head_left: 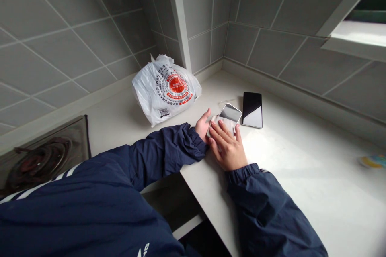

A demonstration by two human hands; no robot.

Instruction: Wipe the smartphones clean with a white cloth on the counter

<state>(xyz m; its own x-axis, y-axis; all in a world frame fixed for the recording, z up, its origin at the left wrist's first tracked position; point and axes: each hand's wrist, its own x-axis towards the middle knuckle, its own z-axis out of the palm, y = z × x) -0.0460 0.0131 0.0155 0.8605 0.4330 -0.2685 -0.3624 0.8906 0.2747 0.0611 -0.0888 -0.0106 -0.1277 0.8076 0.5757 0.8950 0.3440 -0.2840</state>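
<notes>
Silver-rimmed glossy rectangular phone [230, 113] lies near white counter [301, 164] front edge, gripped by left hand [202, 125]; right hand [227, 145] is laid flat on it. Counter is open rightward. White printed plastic bag [165, 88]: contents hidden.

Grey tiled walls [60, 48], white counter [301, 176], window sill [358, 34]

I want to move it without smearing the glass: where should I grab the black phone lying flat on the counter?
I'd pinch the black phone by its two long edges, from above and from its right, open side. It lies flat, screen up, and the silver phone under the right hand crowds its left edge.
</notes>
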